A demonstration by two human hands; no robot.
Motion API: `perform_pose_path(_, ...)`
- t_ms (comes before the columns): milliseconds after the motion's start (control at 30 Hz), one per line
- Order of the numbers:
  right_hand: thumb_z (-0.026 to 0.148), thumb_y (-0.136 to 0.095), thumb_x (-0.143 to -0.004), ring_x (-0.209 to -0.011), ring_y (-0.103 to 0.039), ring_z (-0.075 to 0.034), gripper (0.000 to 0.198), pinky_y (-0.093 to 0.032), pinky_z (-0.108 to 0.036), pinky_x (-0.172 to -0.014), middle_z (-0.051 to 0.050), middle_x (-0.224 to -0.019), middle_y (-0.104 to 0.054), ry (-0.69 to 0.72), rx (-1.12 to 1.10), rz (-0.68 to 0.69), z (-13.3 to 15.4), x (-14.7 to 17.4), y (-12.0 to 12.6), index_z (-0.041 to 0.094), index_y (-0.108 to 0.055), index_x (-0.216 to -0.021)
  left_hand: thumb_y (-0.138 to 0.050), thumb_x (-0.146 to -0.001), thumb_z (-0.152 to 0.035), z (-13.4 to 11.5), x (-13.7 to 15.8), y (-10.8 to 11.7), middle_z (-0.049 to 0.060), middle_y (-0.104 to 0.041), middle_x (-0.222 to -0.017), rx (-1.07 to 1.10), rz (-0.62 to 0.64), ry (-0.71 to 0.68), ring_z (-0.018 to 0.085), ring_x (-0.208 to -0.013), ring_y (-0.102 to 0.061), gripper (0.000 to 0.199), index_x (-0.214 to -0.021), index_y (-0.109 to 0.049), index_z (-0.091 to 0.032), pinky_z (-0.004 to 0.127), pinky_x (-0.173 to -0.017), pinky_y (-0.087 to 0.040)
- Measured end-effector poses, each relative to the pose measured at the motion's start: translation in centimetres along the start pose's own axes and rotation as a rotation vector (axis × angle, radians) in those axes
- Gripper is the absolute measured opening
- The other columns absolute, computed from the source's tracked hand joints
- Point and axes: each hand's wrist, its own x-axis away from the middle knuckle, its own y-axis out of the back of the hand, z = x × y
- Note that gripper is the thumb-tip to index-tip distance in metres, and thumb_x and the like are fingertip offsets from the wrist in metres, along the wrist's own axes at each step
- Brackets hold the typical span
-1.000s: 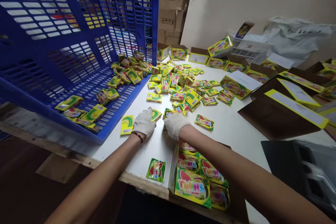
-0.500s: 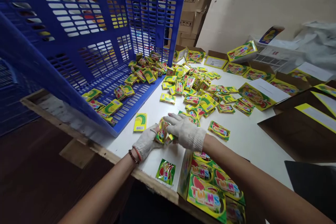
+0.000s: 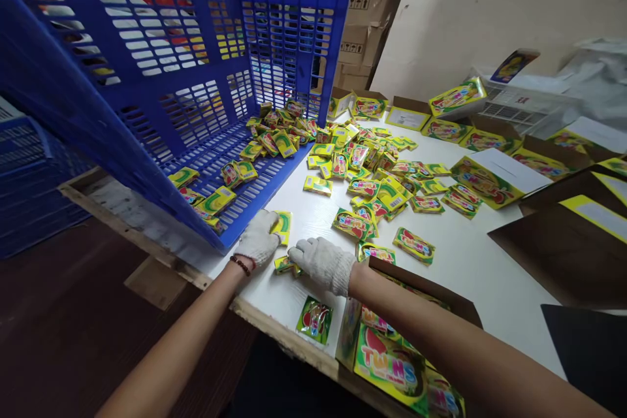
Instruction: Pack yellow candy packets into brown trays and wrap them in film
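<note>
My left hand (image 3: 258,238), in a white knit glove, is at a small yellow box (image 3: 283,225) with a green curved print. Its thumb lies over the box's near edge; the other fingers are partly hidden. My right hand (image 3: 321,264), gloved too, has its fingers curled down on small yellow-green boxes (image 3: 283,265) on the table. How many it covers is hidden. Nearer me lies a shiny green packet (image 3: 314,320). Under my right forearm stands an open display carton (image 3: 347,333) holding several boxes marked TWINS (image 3: 389,366).
A blue plastic crate (image 3: 274,186) lies on its side at the left with small boxes inside. More boxes (image 3: 362,163) are heaped on the white table (image 3: 470,261). Open cartons (image 3: 553,241) stand along the right and back. The table's wooden edge (image 3: 289,349) runs close to me.
My hands have moved apart. The left went up and left to the single yellow box; the right moved slightly left and down, onto the boxes that were between both hands.
</note>
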Motion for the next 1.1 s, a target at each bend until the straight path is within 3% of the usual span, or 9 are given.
perform_pose_path(100,0.018,-0.046,-0.089,-0.097,-0.058,-0.026,0.030,-0.048,-0.041,-0.079,-0.016,-0.113,-0.058,-0.098,-0.090,-0.043,-0.3,0.1,0.3,0.014,-0.051,-0.118,-0.050,-0.075,-0.014,0.3,0.1,-0.3,0.004,-0.060,-0.100,0.154,0.136,-0.193,0.018,-0.101,-0.056,0.018,-0.082,-0.066,-0.020,0.031,-0.096,-0.044)
perform_pose_path(167,0.025,-0.056,-0.082,-0.112,-0.051,-0.031,0.048,-0.044,-0.046,-0.089,-0.019,-0.129,-0.050,-0.135,-0.129,-0.071,-0.8,0.2,0.2,0.012,-0.046,-0.127,-0.057,-0.073,-0.020,0.1,0.2,-0.5,0.004,-0.062,-0.100,0.255,0.189,-0.257,0.019,-0.101,-0.056,0.011,-0.079,-0.066,-0.020,0.031,-0.096,-0.044)
perform_pose_path(333,0.040,-0.072,-0.062,-0.133,-0.031,-0.041,0.093,-0.028,-0.056,-0.105,-0.023,-0.145,-0.035,-0.105,-0.133,-0.049,-2.1,-0.5,-0.8,0.009,-0.034,-0.141,-0.059,-0.069,-0.026,-0.6,-0.3,-2.0,0.003,-0.066,-0.089,0.512,0.174,-0.163,0.019,-0.088,-0.061,0.019,-0.086,-0.065,-0.019,0.035,-0.089,-0.048)
perform_pose_path(467,0.041,-0.066,-0.070,-0.111,-0.051,-0.032,0.065,-0.041,-0.047,-0.092,-0.017,-0.122,-0.055,-0.070,-0.115,0.009,-2.3,-1.8,-0.3,0.014,-0.050,-0.127,-0.044,-0.078,-0.035,0.2,-0.6,-3.3,0.006,-0.065,-0.086,0.704,0.008,0.064,0.016,-0.077,-0.064,0.030,-0.096,-0.060,-0.016,0.036,-0.082,-0.052)
perform_pose_path(567,0.037,-0.062,-0.075,-0.105,-0.053,-0.029,0.039,-0.044,-0.043,-0.086,-0.013,-0.118,-0.056,-0.016,-0.103,-0.011,-2.2,-1.8,0.8,0.018,-0.060,-0.109,-0.045,-0.077,-0.038,1.1,0.1,-2.9,0.008,-0.066,-0.092,0.757,-0.065,0.163,0.018,-0.081,-0.065,0.034,-0.098,-0.060,-0.016,0.038,-0.084,-0.052)
perform_pose_path(733,0.025,-0.056,-0.078,-0.090,-0.058,-0.028,0.022,-0.045,-0.043,-0.079,-0.013,-0.100,-0.060,-0.010,-0.029,0.056,-1.9,0.5,1.6,0.017,-0.064,-0.097,-0.072,-0.057,-0.034,0.5,1.3,-1.4,0.007,-0.064,-0.117,0.706,-0.029,0.067,0.027,-0.117,-0.054,0.046,-0.100,-0.067,-0.021,0.041,-0.108,-0.037)
perform_pose_path(867,0.021,-0.059,-0.073,-0.089,-0.058,-0.029,0.022,-0.046,-0.043,-0.078,-0.016,-0.098,-0.059,-0.157,-0.019,0.114,-2.2,1.8,1.2,0.013,-0.063,-0.092,-0.074,-0.050,-0.020,-0.9,0.8,-1.4,0.008,-0.062,-0.112,0.484,0.145,-0.132,0.030,-0.117,-0.050,0.050,-0.099,-0.069,-0.022,0.044,-0.110,-0.031)
perform_pose_path(1000,0.022,-0.062,-0.069,-0.104,-0.053,-0.030,0.046,-0.044,-0.042,-0.087,-0.020,-0.120,-0.051,-0.199,-0.141,-0.069,-2.8,1.4,0.4,0.011,-0.055,-0.113,-0.067,-0.065,-0.034,-1.1,0.2,-1.2,0.004,-0.065,-0.084,0.552,0.251,-0.144,0.022,-0.086,-0.060,0.021,-0.080,-0.068,-0.020,0.038,-0.090,-0.046)
perform_pose_path(1100,0.024,-0.062,-0.072,-0.104,-0.054,-0.028,0.060,-0.041,-0.045,-0.092,-0.017,-0.121,-0.053,-0.128,-0.185,-0.079,-2.7,0.3,0.2,0.012,-0.044,-0.128,-0.056,-0.075,-0.048,-1.2,0.5,-1.5,0.005,-0.067,-0.082,0.675,0.195,-0.087,0.021,-0.081,-0.062,0.033,-0.080,-0.067,-0.018,0.035,-0.085,-0.049)
